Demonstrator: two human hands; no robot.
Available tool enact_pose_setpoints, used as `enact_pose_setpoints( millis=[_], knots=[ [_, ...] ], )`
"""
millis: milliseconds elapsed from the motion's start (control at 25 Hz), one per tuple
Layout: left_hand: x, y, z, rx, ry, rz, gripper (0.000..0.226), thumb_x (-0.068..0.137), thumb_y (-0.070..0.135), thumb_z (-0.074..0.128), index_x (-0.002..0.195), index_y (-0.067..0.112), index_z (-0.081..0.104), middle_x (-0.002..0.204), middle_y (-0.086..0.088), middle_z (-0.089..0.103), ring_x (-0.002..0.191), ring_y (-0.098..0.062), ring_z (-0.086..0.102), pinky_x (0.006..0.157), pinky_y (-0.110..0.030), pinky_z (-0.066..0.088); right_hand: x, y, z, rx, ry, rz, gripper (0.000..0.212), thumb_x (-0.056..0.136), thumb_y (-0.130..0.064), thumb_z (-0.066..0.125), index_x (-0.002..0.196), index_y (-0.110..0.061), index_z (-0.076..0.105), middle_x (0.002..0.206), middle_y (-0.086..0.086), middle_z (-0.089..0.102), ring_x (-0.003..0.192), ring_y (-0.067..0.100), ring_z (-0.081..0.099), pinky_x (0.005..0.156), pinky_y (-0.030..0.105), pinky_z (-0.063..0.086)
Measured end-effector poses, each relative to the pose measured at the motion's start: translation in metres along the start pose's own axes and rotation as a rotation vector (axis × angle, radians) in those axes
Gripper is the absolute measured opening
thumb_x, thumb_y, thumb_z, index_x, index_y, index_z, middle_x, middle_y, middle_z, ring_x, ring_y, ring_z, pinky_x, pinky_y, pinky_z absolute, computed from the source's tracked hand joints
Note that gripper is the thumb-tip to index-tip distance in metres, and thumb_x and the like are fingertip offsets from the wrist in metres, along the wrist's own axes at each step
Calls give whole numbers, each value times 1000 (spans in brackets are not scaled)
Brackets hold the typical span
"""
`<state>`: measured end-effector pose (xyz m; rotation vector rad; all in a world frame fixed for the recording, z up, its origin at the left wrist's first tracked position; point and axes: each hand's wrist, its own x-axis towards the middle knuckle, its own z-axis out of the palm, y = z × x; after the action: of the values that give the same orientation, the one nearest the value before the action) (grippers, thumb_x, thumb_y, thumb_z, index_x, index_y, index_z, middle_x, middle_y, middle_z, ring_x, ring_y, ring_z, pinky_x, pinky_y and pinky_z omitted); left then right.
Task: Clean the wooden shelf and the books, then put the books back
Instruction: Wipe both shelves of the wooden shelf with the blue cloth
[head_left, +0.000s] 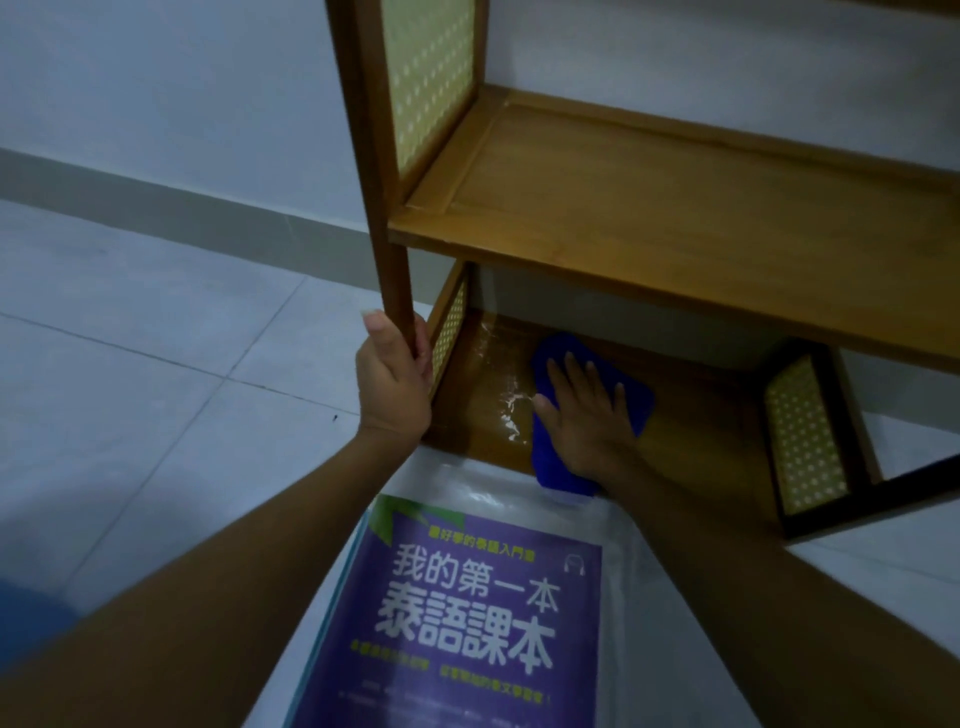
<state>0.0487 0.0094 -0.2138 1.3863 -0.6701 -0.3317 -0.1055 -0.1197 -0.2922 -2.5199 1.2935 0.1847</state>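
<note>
there — left fingers (422, 340) round the upright shelf post (397, 249), right fingers (576, 370) flat on blue cloth (555, 352) — lengthwise front-to-back

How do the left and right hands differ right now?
The left hand is curled round the post; the right hand lies flat, fingers spread. The left touches bare wood; the right presses the cloth onto the bottom board. Both are bare and down by that board.
</note>
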Motion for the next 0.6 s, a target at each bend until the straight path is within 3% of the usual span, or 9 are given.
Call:
enact_pose_setpoints(
  millis=[240,440,600],
  knots=[
    [-2,1,2,-26,17,-38,63,74,81,14,57,30,47,45,10,40,44,-10,39,44,-23,30,-4,7,-4,35,-16,269,67,96,-59,4,153,-25,-7,159,-2,-19,146,22,-18,115,52,-13],
    [-1,-1,1,-20,-6,-23,67,75,80,13,63,22,44,45,10,41,44,-9,41,44,-21,33,22,-52,3,35,-85,115,70,95,-62,4,151,-24,-13,157,-2,-26,144,24,-23,111,54,-18],
    [1,-3,-3,-5,-32,-8,63,76,81,14,60,30,46,47,8,43,45,-9,42,45,-21,36,20,-59,9,8,-69,-30,67,96,-59,6,152,-26,-12,158,-5,-22,145,21,-20,114,51,-15]
  ],
)
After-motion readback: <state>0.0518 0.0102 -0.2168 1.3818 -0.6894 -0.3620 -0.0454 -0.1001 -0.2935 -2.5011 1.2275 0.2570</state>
